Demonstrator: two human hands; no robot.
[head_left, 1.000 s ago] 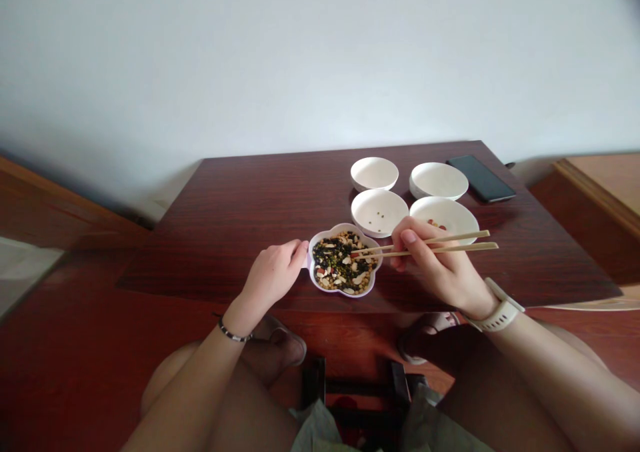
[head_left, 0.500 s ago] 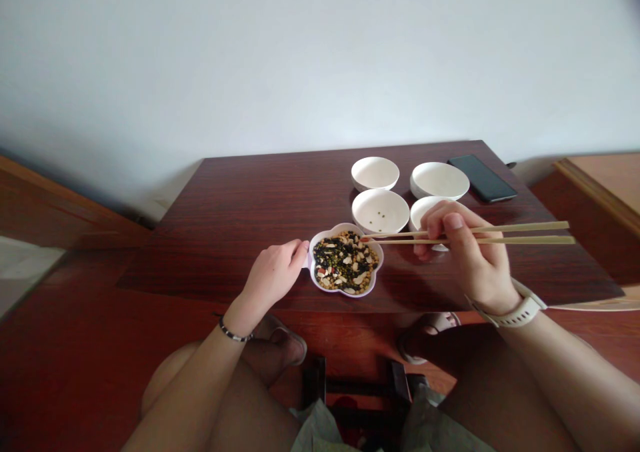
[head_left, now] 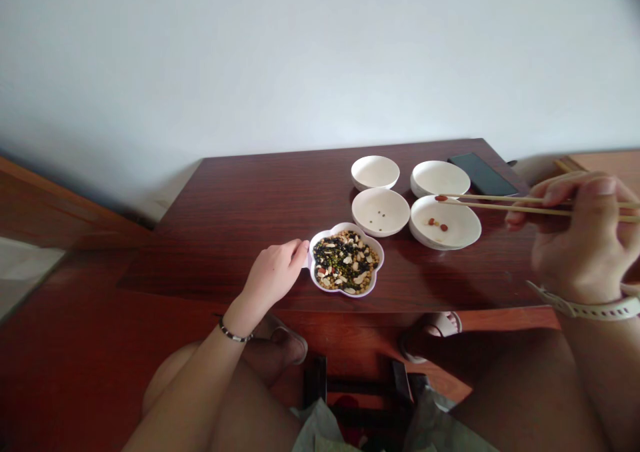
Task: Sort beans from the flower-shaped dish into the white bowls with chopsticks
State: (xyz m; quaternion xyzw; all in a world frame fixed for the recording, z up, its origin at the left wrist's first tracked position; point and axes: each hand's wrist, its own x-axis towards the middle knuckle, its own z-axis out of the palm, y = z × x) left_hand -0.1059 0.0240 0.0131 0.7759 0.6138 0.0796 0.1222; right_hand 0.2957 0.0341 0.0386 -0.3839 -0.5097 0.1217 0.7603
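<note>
My left hand (head_left: 277,270) is closed on the short handle of a flower-shaped bowl (head_left: 379,275), which is full of mixed beans and nuts (head_left: 345,262). My right hand (head_left: 583,229) grips a pair of wooden chopsticks (head_left: 505,203). A reddish-brown peanut (head_left: 441,199) is pinched at their tips, over the far part of the near right white bowl (head_left: 463,235). Inside that bowl lie a few reddish and pale pieces (head_left: 437,225). The near left white bowl (head_left: 365,219) holds several small dark beans (head_left: 381,214).
Two more white bowls, the far left bowl (head_left: 375,171) and the far right bowl (head_left: 440,175), stand behind. A dark phone (head_left: 484,174) lies at the back right of the dark wooden table (head_left: 260,205). The wall (head_left: 300,59) rises behind the table.
My right hand has moved right, carrying the chopsticks and peanut from the flower-shaped bowl to above the near right white bowl. My left hand has stayed on the handle.
</note>
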